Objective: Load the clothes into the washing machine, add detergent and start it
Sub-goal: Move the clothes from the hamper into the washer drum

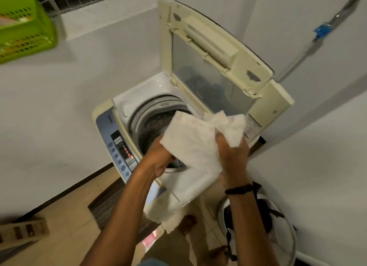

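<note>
Covering the drum's point(153, 124) right half, white cloth point(190, 142) hangs before raised lid point(214, 57).

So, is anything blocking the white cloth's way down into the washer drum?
Nothing visible does. The lid is raised, and the drum opening lies uncovered just below the white cloth, which the left hand and right hand hold over it.
</note>
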